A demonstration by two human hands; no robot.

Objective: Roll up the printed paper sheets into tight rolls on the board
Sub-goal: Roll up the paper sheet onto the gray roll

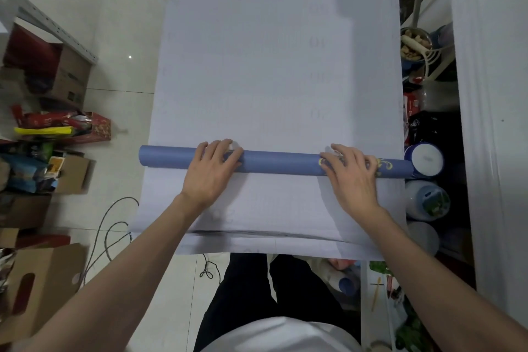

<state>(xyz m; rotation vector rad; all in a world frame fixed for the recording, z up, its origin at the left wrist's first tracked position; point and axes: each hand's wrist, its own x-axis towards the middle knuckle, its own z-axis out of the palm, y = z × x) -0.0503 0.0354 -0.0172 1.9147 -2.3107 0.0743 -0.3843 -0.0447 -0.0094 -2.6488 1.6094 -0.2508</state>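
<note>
Head view, nearest first: below both wrists we see our black trousers [243,288]. Just ahead of them is the near edge of the stacked paper sheets [257,237]. Left of our left forearm a dark cable [114,226] loops on the tiled floor, beside a cardboard box with a handle slot [43,280].

Our left hand [213,171] and right hand [351,177] lie on the blue paper roll [280,162], well apart, each with its fingers curled over the top to the far side. The roll lies crosswise on the white sheet [271,51], and its ends stick out past both hands. A yellow ornament shows on the roll under the right hand's fingers.

Just right of the right hand, a white-lidded blue jar [425,158] stands at the roll's end; we cannot tell whether they touch. Plastic containers [425,200] crowd the same edge, nearer to us.

Beyond the fingertips the sheet runs on flat, with faint mirrored numerals showing through. Far left of the left hand sit a red carton [97,126] and an open cardboard box [71,74]. Far right is a metal bowl of food [414,43].
</note>
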